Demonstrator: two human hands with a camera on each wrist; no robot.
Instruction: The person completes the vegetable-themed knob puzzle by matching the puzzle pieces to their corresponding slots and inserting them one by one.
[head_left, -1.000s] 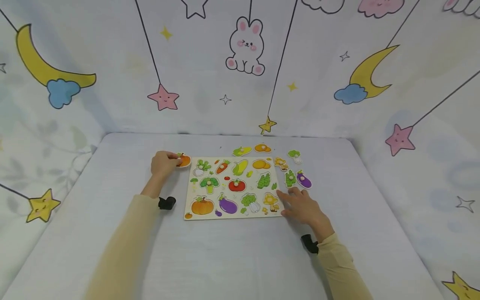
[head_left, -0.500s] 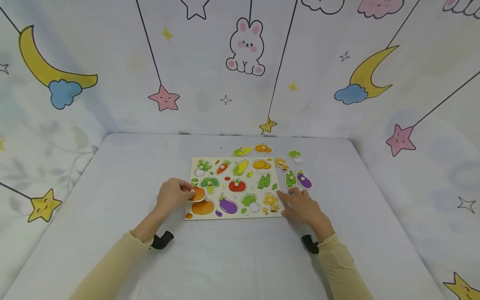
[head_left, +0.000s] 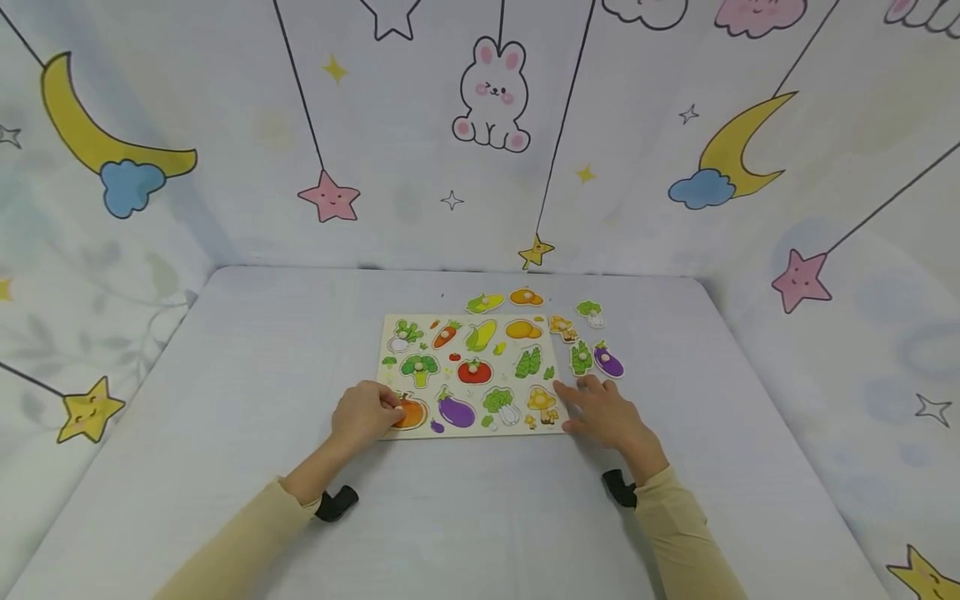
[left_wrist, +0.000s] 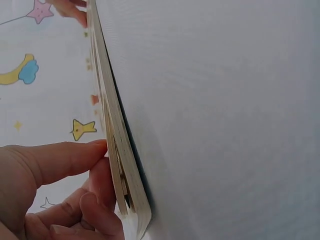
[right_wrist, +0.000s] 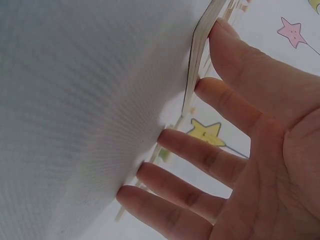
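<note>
My left hand [head_left: 367,414] pinches an orange pumpkin puzzle piece [head_left: 415,411] over the pumpkin picture at the near left corner of a vegetable peg puzzle board [head_left: 501,371]. In the left wrist view, thumb and fingers are at the piece [left_wrist: 117,187], which shows edge-on with a narrow dark gap between it and the board below. At the board's right edge rests my right hand [head_left: 606,414], fingers spread. Its thumb and index fingertips touch the board's corner area in the right wrist view, while the other fingertips are on the white tabletop. The knob under my left fingers is hidden.
Loose corn [head_left: 485,302] and potato [head_left: 526,297] pieces lie behind the board. Mushroom [head_left: 562,327], bok choy [head_left: 590,313], asparagus [head_left: 581,358] and eggplant [head_left: 608,360] pieces lie to its right. Knobbed tomato [head_left: 474,372], broccoli [head_left: 418,369], carrot [head_left: 446,335] and radish [head_left: 404,336] pieces sit in the board.
My left hand has brought the pumpkin piece from beyond the board's far left corner toward me, down onto the pumpkin picture. The right hand has stayed in place.
</note>
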